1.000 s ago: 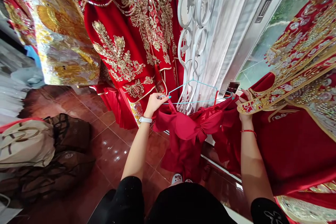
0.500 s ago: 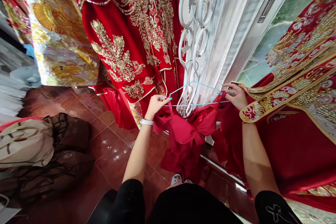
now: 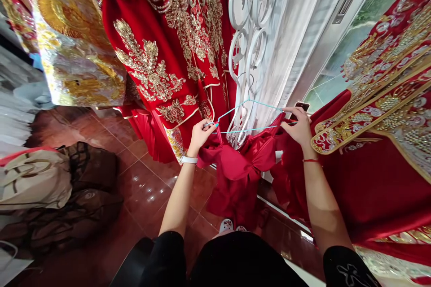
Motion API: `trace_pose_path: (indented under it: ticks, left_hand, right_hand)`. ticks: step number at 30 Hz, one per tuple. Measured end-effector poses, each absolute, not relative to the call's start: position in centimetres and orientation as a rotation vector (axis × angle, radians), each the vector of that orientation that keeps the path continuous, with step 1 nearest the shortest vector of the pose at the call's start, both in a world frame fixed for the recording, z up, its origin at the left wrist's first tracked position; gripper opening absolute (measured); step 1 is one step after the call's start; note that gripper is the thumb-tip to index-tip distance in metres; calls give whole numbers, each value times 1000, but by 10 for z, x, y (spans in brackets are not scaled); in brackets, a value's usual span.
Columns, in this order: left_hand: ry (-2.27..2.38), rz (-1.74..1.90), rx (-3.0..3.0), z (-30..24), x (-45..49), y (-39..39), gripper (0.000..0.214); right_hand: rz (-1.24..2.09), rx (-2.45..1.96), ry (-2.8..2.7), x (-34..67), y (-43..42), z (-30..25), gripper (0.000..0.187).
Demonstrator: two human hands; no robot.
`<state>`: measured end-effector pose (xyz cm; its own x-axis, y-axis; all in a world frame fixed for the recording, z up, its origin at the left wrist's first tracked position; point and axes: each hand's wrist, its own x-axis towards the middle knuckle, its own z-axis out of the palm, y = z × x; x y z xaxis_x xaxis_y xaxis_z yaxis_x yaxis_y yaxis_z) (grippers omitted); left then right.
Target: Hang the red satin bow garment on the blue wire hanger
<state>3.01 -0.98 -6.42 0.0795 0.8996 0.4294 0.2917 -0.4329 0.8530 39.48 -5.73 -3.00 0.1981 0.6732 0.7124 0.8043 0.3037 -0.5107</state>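
Observation:
A crimson dress (image 3: 247, 161) with thin shoulder straps and a twisted bust hangs from a thin light-blue clothes hanger (image 3: 266, 104) held in front of me. My left hand (image 3: 202, 133) pinches the hanger's left end, where one strap loops over the wire. At the opposite end, my right hand (image 3: 298, 123) has thumb and fingers closed round the hanger's corner beside the other strap. The metal hook (image 3: 249, 81) points up, in front of a white scrollwork stand. Below, the dress's skirt drops toward my shoes.
Red gowns with gold embroidery (image 3: 148, 69) hang ahead on the left, and another embroidered red garment (image 3: 367, 112) hangs close on the right. A white scrollwork stand (image 3: 240, 45) rises ahead beside a white curtain. Brown and beige bags (image 3: 37, 179) lie on the tiled floor.
My right hand has shifted slightly left and closed nearer the hanger's right end, and its wrist has come out from behind the embroidered garment. My left hand keeps its pinch.

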Motion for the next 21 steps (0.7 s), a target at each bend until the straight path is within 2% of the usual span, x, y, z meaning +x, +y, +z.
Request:
trace_pose_path:
  ticks: [2,5,7,10,15,18,21]
  left_hand:
    - [1115,1433,1714,-77,13,-14,37]
    - [1105,1370,1578,-107,-18,-23,66]
    - [1096,1276,1533,-125,-31,-29,76]
    - [1070,1254,1499,-133,-32,-34,83]
    - [1101,1257,1593,-110,-12,-37,71]
    - [1152,1300,1627,-102,-10,-40,58]
    - [1195,1344,1605,-104,-15,-43,47]
  right_hand:
    - [-224,-1367,-1443,384,-65,-34,39]
    - [-197,-1224,-1250,357,-77,-56,22]
    - [4,-1160,-1215,331,-80,-78,12]
    - [526,-1125,-1272,284,-74,-106,12]
    - [1177,-902,-1209,214,-42,-115,40]
    - [1323,-801,-1246,193,-23,-109,51]
    - [1302,-800,-1294,186,-12,-106,46]
